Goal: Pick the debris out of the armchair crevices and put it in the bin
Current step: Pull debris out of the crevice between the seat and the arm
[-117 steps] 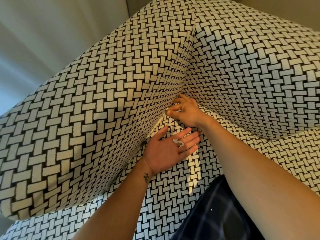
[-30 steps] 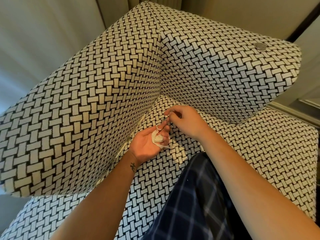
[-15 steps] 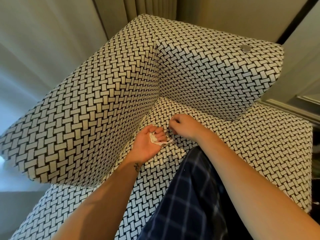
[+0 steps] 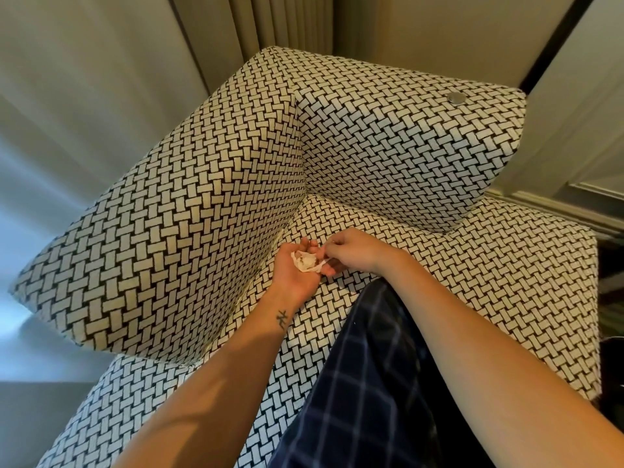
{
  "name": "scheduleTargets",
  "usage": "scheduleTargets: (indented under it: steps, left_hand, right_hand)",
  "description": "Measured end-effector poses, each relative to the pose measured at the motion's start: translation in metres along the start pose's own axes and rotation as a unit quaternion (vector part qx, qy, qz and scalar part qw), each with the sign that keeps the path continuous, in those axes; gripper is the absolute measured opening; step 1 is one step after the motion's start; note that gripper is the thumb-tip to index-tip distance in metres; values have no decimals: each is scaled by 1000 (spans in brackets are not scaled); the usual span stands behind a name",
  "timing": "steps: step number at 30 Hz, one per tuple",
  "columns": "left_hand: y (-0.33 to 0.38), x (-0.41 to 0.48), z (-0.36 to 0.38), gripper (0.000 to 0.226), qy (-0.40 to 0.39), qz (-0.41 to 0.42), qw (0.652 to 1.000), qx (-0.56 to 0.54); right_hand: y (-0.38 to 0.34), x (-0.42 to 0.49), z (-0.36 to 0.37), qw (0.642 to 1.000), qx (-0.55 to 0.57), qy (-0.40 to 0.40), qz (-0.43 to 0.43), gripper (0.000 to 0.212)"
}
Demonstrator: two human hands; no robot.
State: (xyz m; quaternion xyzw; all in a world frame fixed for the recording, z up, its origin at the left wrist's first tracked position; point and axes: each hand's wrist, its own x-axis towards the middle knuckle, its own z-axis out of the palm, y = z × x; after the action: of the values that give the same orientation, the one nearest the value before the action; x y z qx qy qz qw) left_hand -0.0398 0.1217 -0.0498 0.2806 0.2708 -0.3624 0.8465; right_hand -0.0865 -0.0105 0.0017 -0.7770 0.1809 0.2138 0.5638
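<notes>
Pinching a thin pale scrap at its edge, the right hand (image 4: 358, 249) had thumb and forefinger pressed together on it, the other fingers curled under; the scrap met the heap in the other palm, apparently so that it could be laid down, not dropped.

Item: left hand (image 4: 297, 268), palm up, fingers bent inward to form a shallow cup. It was neither flat nor fully closed, and served, as I judged, as a tray so that each find need not be carried off singly.

Item: debris (image 4: 306, 261), a crumpled whitish wad with a few brownish flecks, resting in that cupped palm against the fingers. What it was made of could not be told from where I stood.

Item: seat cushion (image 4: 371, 214) of the armchair (image 4: 189, 238), black-and-cream basket-weave cloth. Both hands hovered just above it, near the crevice (image 4: 297, 211) where arm, back and seat met, presumably the place being searched; nothing more showed in the seam itself.

Item: a knee in dark checked trousers (image 4: 368, 383), braced on the seat, likely to bring the person within reach of the corner.

Item: small round metal stud (image 4: 456, 97) on top of the chair back. Pleated curtain (image 4: 283, 21) behind.

Bin: not in sight. The transfer to it had not yet been made.
</notes>
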Motion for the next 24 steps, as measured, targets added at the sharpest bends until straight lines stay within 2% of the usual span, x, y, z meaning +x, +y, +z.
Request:
scheduleTargets:
  steps: [9,15,20,24]
  left_hand:
    - [-1,-10,22,22,-16,17,1000,-19]
    - [-11,-21,45,30,-20,6,1000,8]
    - [-19,-24,70,38,32,10,999,4]
    - [-22,-24,103,30,20,5,999,37]
  right_hand:
    - [5,2,-4,993,86,45,-75,23]
    - [-2,-13,-9,987,92,79,-107,24]
    - [-8,-30,-16,981,67,126,-128,26]
    - [-20,-47,-40,973,86,161,-140,29]
